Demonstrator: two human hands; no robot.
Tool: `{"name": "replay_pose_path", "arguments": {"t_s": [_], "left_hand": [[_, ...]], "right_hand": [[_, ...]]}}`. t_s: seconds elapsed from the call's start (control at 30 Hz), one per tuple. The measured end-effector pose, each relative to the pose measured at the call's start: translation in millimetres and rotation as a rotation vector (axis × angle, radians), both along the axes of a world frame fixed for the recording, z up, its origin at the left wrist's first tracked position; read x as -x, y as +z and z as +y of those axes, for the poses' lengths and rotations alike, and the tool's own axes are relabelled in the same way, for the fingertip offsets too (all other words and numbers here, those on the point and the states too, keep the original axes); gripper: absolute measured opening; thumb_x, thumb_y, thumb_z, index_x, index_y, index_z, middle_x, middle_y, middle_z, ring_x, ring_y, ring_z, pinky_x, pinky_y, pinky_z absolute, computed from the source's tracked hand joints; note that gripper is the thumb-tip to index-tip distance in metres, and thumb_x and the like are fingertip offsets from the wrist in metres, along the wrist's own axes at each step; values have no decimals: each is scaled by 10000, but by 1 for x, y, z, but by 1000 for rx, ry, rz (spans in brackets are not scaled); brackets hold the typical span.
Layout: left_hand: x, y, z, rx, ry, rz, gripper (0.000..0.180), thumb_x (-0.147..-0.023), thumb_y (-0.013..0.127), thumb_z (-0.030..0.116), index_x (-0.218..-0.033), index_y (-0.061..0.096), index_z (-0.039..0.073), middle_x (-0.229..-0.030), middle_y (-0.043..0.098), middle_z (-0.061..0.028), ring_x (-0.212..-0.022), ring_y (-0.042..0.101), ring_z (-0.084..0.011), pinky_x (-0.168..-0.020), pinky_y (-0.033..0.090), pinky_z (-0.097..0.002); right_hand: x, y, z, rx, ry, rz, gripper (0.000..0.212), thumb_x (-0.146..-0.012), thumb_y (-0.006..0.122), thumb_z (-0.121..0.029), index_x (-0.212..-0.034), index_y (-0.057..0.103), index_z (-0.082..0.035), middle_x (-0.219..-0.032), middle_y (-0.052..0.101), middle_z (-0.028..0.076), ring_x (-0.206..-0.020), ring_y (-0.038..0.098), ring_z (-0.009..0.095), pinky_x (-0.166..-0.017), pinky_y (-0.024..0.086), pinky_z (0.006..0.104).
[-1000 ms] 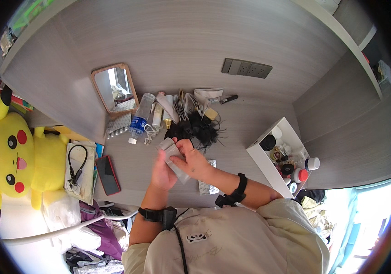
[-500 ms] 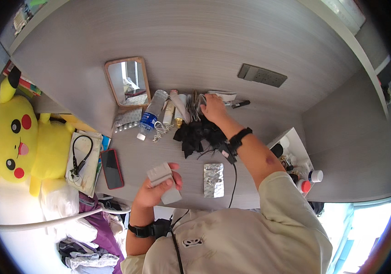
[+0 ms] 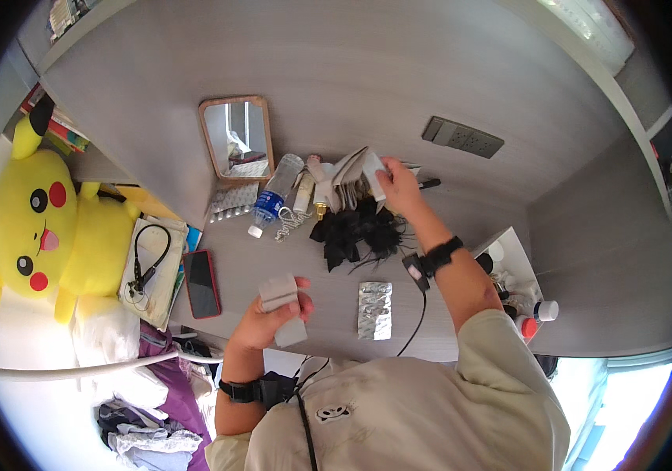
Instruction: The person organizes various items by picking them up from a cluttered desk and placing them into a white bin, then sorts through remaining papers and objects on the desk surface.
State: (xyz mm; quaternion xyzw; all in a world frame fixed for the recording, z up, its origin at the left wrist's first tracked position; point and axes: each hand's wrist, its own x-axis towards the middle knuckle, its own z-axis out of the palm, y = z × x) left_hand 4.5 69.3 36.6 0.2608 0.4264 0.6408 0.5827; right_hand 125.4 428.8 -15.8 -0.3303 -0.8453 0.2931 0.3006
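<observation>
A flat, folded grey piece is clasped in the left hand, a pale strip by the right hand.

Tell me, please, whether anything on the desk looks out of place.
The clear bottle lies on its side left of the black stringy heap, rather than standing; its white cap is on, no spill shows.

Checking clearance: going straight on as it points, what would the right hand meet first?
Likely the folded grey-beige strips at its fingertips; the right hand seems to grip the nearest one. Past them, the grey back panel looks next, though depth is unclear from this single view.
</observation>
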Motion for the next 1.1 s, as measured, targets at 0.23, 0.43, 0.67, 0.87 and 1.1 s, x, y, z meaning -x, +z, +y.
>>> {"name": "replay_pose_path", "arguments": {"t_s": [0.23,0.43,0.67,0.87,1.1], "left_hand": [[-5,2,59,-174,432,-194,469,-893,622,283,-1287,439,106,-961,596,-72,-789,593,-168,-693,520,-331],[-28,13,87,-258,197,-84,601,-839,697,259,-1329,402,77,-1161,559,-85,-990,567,-179,-849,488,-355],[-44,21,93,-255,79,-108,694,-779,754,141,-1346,367,41,-1218,544,-102,-1085,546,-185,-930,447,-337],[-47,15,91,-136,161,-4,649,-782,741,78,-1319,378,38,-1153,567,-102,-1031,572,-182,-905,461,-330],[-40,-6,83,-197,240,42,595,-862,674,305,-1311,387,41,-1177,545,-104,-1070,551,-198,-918,455,-358]], "right_hand": [[-49,55,-103,319,226,245,265,-897,579,-74,-1151,543,-8,-905,609,61,-799,536,96,-707,461,249],[-70,99,-163,363,266,189,237,-887,582,-58,-1121,562,-26,-881,600,74,-704,540,108,-631,459,243],[-80,88,-184,386,119,208,278,-892,562,-61,-1162,547,4,-980,624,158,-780,605,170,-670,491,289],[-78,82,-195,472,215,327,307,-909,558,-115,-1181,530,24,-994,611,184,-829,610,259,-735,479,304],[-72,80,-195,520,283,343,382,-940,535,-110,-1281,440,32,-1099,593,121,-975,565,153,-821,468,281]]}}
